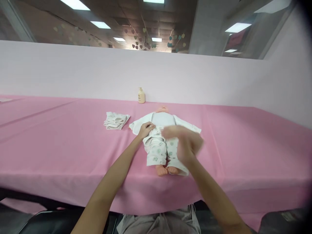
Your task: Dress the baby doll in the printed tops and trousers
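Observation:
A baby doll lies on its back on the pink-covered table, feet towards me. It wears a white top with long sleeves spread to both sides, and white patterned trousers. My left hand is at the waist of the trousers on the left, its fingers closed on the cloth edge. Over the doll's right-hand hip hovers my right hand, smeared by motion, so its fingers cannot be read. It hides part of the waist and one trouser leg. Only the chin area of the doll's head shows.
To the left of the doll lies a stack of folded white cloths. A pale yellow pump bottle stands at the back against the white wall. The pink tablecloth hangs over the front edge, close to my lap.

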{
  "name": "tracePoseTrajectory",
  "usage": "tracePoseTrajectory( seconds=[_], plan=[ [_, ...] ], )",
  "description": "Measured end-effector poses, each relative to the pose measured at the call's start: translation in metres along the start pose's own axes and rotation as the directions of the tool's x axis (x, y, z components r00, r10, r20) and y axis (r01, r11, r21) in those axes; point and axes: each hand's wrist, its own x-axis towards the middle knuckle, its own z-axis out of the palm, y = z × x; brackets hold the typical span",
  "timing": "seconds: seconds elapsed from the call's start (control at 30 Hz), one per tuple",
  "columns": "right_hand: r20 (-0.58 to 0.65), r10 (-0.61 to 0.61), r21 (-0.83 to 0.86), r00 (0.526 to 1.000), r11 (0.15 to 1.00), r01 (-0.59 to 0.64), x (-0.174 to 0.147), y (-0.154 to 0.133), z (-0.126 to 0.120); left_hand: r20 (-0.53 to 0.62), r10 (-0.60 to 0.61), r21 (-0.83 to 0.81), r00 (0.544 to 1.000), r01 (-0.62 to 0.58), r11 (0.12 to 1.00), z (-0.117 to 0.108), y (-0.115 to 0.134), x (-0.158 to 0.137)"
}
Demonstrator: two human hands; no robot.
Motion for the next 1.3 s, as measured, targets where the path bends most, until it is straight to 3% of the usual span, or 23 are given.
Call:
tracePoseTrajectory(
  seconds=[0.03,0.1,0.17,0.23,0.37,0.47,0.57,0.63,0.7,0.83,0.9,1.0,1.1,1.2,1.3],
  plan=[
    [-0.017,0.068,-0.072,0.998,0.995,-0.069,0.013,0.024,0.012,0.015,-0.005,-0.008,1.000,0.005,1.000,0.000,0.002,-0.001],
    [0.064,0.252,-0.303,0.966,0.927,-0.222,0.027,0.073,0.032,0.030,-0.009,-0.016,1.000,0.009,1.000,0.000,0.007,-0.002],
    [0.277,0.377,-0.459,0.884,0.860,-0.223,0.028,0.111,0.041,0.017,-0.009,-0.039,1.000,0.009,0.999,0.001,0.012,-0.003],
    [0.340,0.425,-0.525,0.839,0.826,-0.205,0.023,0.134,0.040,-0.001,-0.010,-0.070,1.000,0.010,0.997,0.003,0.017,-0.003],
    [0.352,0.519,-0.412,0.779,0.833,-0.369,0.026,0.143,0.025,0.028,0.000,-0.041,1.000,0.001,0.999,0.006,0.021,-0.003],
    [0.438,0.595,-0.234,0.674,0.799,-0.553,0.037,0.144,0.013,0.021,0.024,0.029,0.999,-0.025,0.999,0.005,0.018,-0.003],
    [0.506,0.638,-0.069,0.580,0.700,-0.710,0.039,0.150,0.003,0.039,0.015,0.005,0.999,-0.015,1.000,0.001,0.015,-0.003],
    [0.503,0.643,0.040,0.578,0.651,-0.758,0.035,0.155,-0.001,0.075,-0.040,-0.051,0.996,0.044,0.998,-0.002,0.012,-0.003],
    [0.433,0.652,0.119,0.623,0.643,-0.756,0.030,0.163,-0.003,0.090,-0.084,-0.112,0.992,0.094,0.989,-0.005,0.009,-0.001],
    [0.137,0.690,0.181,0.711,0.688,-0.703,0.019,0.186,-0.003,0.052,-0.109,-0.176,0.993,0.117,0.977,-0.008,0.006,0.001],
    [0.018,0.695,0.148,0.719,0.709,-0.689,0.013,0.199,-0.004,0.038,-0.142,-0.119,0.989,0.146,0.982,-0.008,0.006,0.001],
    [-0.020,0.731,0.083,0.682,0.681,-0.728,0.003,0.212,-0.006,0.018,-0.164,-0.029,0.986,0.165,0.986,-0.006,0.008,-0.002],
    [0.078,0.826,0.111,0.558,0.549,-0.829,-0.004,0.213,-0.007,-0.051,-0.169,0.008,0.984,0.169,0.986,-0.003,0.004,-0.002],
    [0.275,0.867,0.330,0.415,0.320,-0.888,-0.008,0.209,-0.008,-0.138,-0.157,0.042,0.978,0.164,0.986,0.002,-0.005,0.000],
    [0.421,0.828,0.504,0.370,0.125,-0.854,-0.010,0.207,-0.009,-0.140,-0.269,-0.045,0.953,0.266,0.963,0.004,-0.010,0.001]
  ],
)
